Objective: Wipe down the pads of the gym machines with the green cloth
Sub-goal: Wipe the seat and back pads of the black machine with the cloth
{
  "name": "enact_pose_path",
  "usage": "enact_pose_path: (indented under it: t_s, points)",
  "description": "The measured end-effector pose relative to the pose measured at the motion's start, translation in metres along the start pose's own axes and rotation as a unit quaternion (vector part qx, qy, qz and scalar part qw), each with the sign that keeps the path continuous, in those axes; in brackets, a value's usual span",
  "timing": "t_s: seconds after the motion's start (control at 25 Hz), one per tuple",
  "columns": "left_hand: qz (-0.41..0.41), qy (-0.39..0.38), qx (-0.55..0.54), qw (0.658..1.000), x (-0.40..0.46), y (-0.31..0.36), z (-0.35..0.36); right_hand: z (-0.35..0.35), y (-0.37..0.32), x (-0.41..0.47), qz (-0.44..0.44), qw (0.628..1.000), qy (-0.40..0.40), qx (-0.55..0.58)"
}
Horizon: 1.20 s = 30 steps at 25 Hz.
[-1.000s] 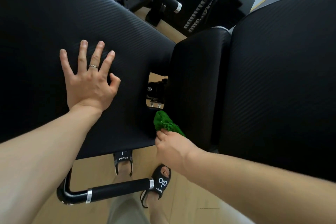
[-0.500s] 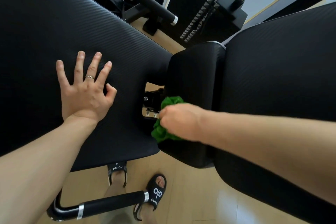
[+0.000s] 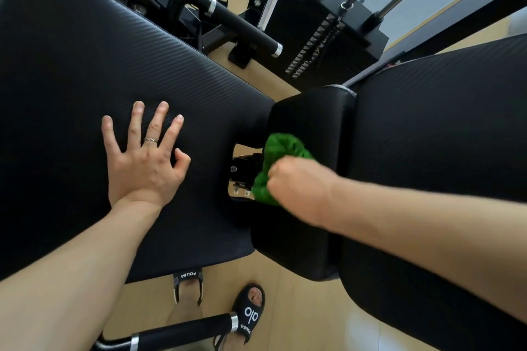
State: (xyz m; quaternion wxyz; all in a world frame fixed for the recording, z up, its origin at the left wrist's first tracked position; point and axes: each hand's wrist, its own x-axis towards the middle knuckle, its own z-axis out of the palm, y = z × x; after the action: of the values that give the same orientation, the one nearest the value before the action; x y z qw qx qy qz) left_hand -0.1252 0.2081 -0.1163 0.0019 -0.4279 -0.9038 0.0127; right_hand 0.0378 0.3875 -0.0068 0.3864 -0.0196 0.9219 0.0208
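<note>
Green and bunched, the cloth (image 3: 278, 164) sits in the grip of the right hand (image 3: 296, 186), whose fingers are curled round it, and it is pressed against the narrow middle pad (image 3: 310, 117) just ahead of the knuckles. A second ago that hand was lower, down near the pad's bottom edge by the floor; since then it has climbed past the metal bracket (image 3: 242, 172) that shows in the gap to its left, so the stroke looks to be running upward along this pad's side face. The left hand (image 3: 144, 159) has stayed where it was, fingers spread and flat on the broad seat pad (image 3: 99, 71), holding nothing, seemingly bracing the body. The two hands are well apart, the bracket gap between them. Judging from this, the middle pad's lower side has been covered and its upper part, beyond the cloth, is yet to be wiped; the large back pad (image 3: 442, 128) to the right of the working arm shows no sign either way.
</note>
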Motion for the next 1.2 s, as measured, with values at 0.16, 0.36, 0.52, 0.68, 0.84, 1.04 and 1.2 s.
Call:
enact_pose_path:
  t_s: [0.16, 0.36, 0.52, 0.68, 0.84, 1.04, 1.2]
  points:
    - [-0.002, -0.003, 0.003, 1.000, 0.000, 0.000, 0.001, 0.006, 0.003, 0.008, -0.032, 0.992, -0.069, 0.101]
    - [0.000, 0.004, -0.009, 1.000, 0.002, -0.002, 0.003, -0.044, 0.091, 0.047, 0.058, 0.997, -0.009, 0.045]
    - [-0.005, 0.003, -0.006, 1.000, 0.001, 0.001, 0.001, -0.065, 0.126, 0.041, 0.148, 0.985, 0.013, 0.093]
    - [-0.007, -0.003, -0.015, 1.000, 0.003, 0.002, -0.002, -0.074, 0.126, 0.009, 0.179, 0.981, -0.004, 0.073]
    - [-0.016, -0.012, -0.012, 1.000, 0.002, 0.002, -0.005, -0.098, 0.123, -0.023, 0.202, 0.978, -0.053, -0.013]
    - [-0.012, -0.013, -0.007, 1.000, 0.003, 0.001, 0.001, -0.080, 0.128, 0.030, 0.160, 0.985, -0.038, 0.055]
    - [-0.008, -0.008, 0.006, 1.000, 0.003, -0.002, 0.005, -0.058, 0.115, 0.097, 0.123, 0.988, -0.040, 0.084]
